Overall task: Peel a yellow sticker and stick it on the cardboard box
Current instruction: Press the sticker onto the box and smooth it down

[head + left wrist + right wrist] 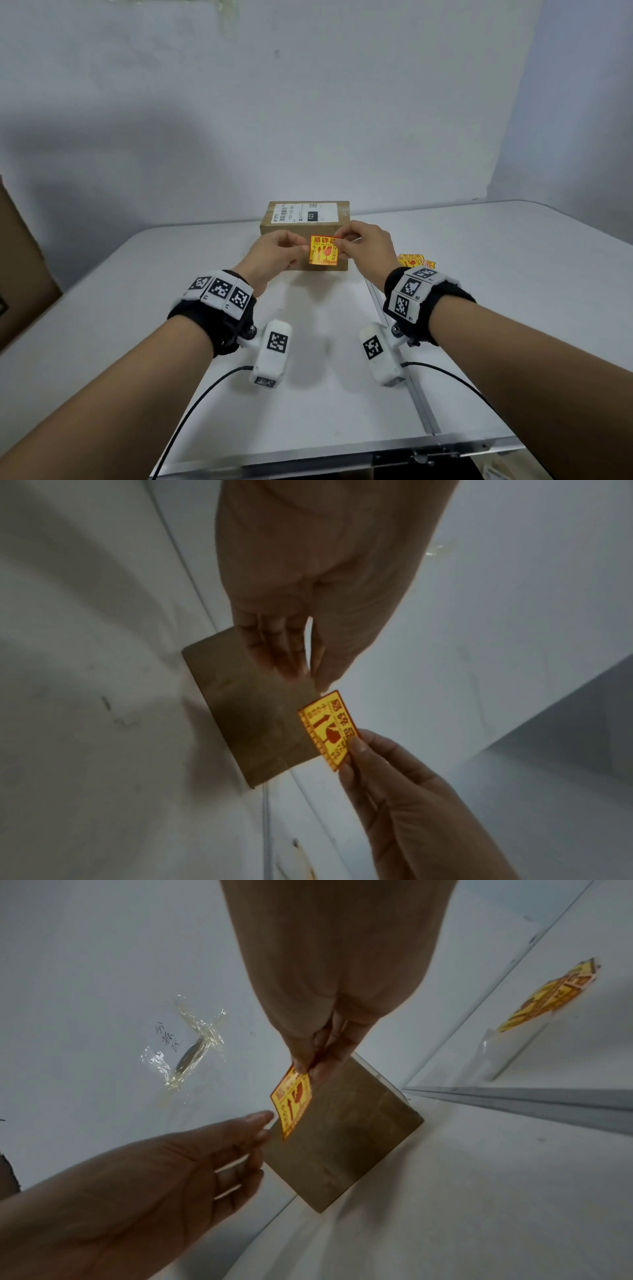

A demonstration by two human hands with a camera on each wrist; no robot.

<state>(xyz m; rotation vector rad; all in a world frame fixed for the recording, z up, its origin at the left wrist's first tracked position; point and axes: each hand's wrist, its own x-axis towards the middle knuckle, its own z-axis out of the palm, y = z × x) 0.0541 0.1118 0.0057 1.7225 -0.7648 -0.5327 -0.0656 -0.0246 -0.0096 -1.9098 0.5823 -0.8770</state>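
Mid-frame: right hand (368, 245) pinches yellow sticker (323, 251) by its upper corner, in front of cardboard box (305, 219). Left hand (277, 253), fingers straight, touches the opposite edge. Placement step; next, press flat onto the box face.

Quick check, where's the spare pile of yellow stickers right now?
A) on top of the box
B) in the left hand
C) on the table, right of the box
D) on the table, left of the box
C. The head view shows the spare stickers lying on the table to the right of the cardboard box, beyond the right hand, which pinches the single yellow sticker in front of the box.
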